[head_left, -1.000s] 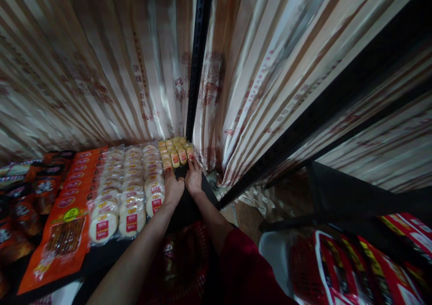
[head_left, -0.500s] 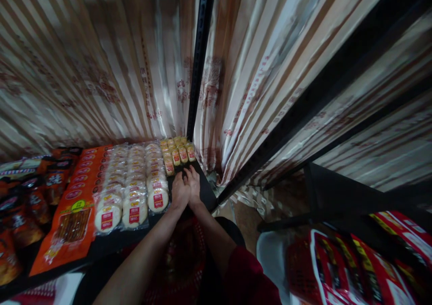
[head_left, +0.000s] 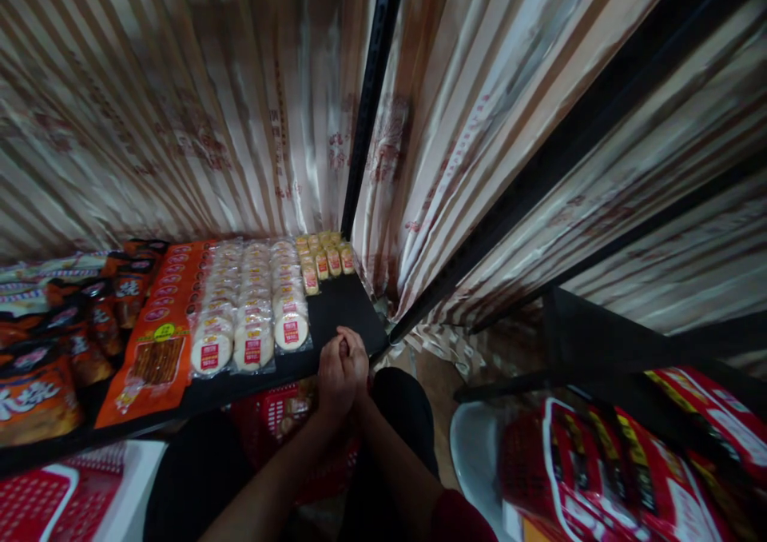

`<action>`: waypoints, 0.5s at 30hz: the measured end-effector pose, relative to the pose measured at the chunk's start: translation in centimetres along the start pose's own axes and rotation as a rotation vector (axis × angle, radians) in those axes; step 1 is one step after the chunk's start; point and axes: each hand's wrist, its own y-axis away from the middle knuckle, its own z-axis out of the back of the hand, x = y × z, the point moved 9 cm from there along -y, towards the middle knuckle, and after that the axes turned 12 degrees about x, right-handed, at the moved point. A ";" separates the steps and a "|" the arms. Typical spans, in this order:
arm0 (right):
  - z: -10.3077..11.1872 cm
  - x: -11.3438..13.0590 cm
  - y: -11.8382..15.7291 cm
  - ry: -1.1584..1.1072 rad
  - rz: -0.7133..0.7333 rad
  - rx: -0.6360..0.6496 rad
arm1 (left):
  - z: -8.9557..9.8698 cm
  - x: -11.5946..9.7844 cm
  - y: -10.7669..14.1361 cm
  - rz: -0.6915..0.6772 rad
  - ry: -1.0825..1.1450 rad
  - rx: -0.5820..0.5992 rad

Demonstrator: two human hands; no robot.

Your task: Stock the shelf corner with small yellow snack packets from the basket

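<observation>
Yellow packs could tip if a knuckle catches their front row. Nearest, low centre, your left hand and right hand clasp each other, fingers curled; whether the palms hide anything, I cannot tell. Beyond, mid-frame, those packs stand beside the crackers on the shelf.

Left hand and right hand: palms concealed; contents, if any, indeterminable. Small print on yellow packets: illegible. Central red basket: partly covered by left forearm. Lower-left basket: cut off by picture edge. Red sleeve: truncated at bottom edge.
</observation>
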 end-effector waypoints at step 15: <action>-4.1 -0.5 8.4 -0.036 0.056 0.275 | 0.0 5.2 7.6 -0.022 -0.129 0.089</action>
